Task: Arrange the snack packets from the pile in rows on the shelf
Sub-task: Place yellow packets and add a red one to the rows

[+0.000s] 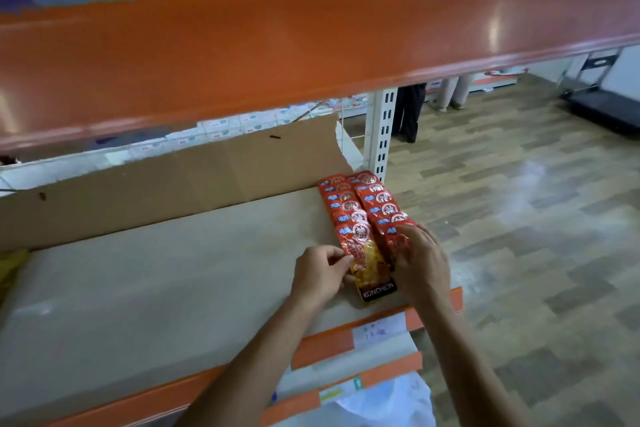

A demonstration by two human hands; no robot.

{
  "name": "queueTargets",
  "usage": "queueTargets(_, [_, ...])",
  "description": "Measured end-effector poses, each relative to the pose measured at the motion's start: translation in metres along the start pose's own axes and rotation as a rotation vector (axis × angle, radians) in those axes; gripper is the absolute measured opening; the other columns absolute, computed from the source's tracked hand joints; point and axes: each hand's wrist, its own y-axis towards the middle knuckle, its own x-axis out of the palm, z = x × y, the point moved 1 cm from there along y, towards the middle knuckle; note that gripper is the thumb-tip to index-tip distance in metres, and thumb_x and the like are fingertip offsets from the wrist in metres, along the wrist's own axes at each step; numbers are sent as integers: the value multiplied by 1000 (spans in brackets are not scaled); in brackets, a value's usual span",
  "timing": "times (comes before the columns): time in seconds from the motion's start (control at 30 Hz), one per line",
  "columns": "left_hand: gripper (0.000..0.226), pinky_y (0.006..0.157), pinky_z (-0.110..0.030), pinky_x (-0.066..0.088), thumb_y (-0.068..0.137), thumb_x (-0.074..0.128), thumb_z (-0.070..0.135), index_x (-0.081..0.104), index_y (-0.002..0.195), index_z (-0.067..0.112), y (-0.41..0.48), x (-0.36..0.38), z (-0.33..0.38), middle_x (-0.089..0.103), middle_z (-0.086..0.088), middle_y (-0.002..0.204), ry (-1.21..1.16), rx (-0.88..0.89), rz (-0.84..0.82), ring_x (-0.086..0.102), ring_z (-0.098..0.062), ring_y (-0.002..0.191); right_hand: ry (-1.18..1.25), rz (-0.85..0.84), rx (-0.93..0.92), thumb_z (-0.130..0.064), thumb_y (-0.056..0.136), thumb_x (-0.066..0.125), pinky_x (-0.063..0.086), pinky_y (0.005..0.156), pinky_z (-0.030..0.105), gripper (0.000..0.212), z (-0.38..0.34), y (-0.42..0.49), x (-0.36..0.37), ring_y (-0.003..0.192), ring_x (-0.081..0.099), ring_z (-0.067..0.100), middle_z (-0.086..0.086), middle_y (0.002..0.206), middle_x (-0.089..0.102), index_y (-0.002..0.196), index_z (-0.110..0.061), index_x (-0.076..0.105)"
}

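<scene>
Shelf (173,270): two rows of red packets (349,204) at right end.
Left hand (318,274): pinches left row's front packet (367,260).
Right hand (420,260): fingers flat on right row's front packet (394,241).

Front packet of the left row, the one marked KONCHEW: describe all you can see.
Glossy, foil-like front packet: red top with round white emblem, yellow middle, black band reading KONCHEW at the near end. It lies flat on the shelf, near its front edge, overlapping the left row behind. The left hand pinches its left edge; the right hand rests alongside on the right row.
</scene>
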Motion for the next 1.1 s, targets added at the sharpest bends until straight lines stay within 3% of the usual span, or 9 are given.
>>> queueTargets(0.1, [7,69,-25,55,87,69,22,68,81,20,-1,5,3,72,0,69,51,2,60,69,-8,60,5,-44,6,-5,72,50,45,98,40,44,4,1,-3,117,56,31,12,119,65,113,-8,67])
queueTargets(0.27, [8,75,-29,57,86,71,25,64,84,22,-3,9,5,71,4,72,131,6,116,69,-7,63,44,-117,29,6,74,57,42,102,42,48,6,2,-3,120,53,30,12,126,61,119,-8,63])
queueTargets(0.4, [9,72,-33,59,86,71,23,65,86,16,-5,11,9,69,3,72,104,-21,122,70,-10,62,72,-143,46,7,76,54,42,100,41,50,4,3,-8,117,54,31,13,126,61,122,-8,61])
queueTargets(0.53, [15,61,-28,59,86,72,21,67,93,9,-5,14,11,70,-1,72,77,-54,131,68,-10,59,84,-175,42,6,79,55,41,102,43,51,0,3,-13,121,51,30,13,131,57,128,-9,56])
queueTargets(0.7, [17,65,-34,61,85,72,25,65,93,12,-8,15,11,70,1,75,84,-56,173,68,-10,61,82,-177,12,5,82,55,42,101,43,47,-2,1,-16,119,53,29,12,130,59,127,-9,57])
queueTargets(0.83, [14,72,-37,59,87,68,34,65,89,21,-13,11,7,70,6,78,169,0,239,68,-11,70,89,-158,-69,1,85,56,42,96,36,38,-6,-4,-10,115,56,28,10,123,62,121,-8,61])
queueTargets(0.97, [13,73,-22,49,90,63,33,67,93,21,-26,-5,2,71,7,89,295,89,292,64,-8,80,98,-166,-159,5,81,56,41,98,36,40,-24,-14,7,117,55,27,9,122,63,118,-8,63])
queueTargets(1.1, [19,80,-24,51,91,61,30,68,104,18,-43,-35,-9,71,4,102,380,200,366,65,-12,94,113,-240,-261,-1,82,53,38,102,34,39,-58,-38,29,122,52,27,8,126,61,119,-8,62])
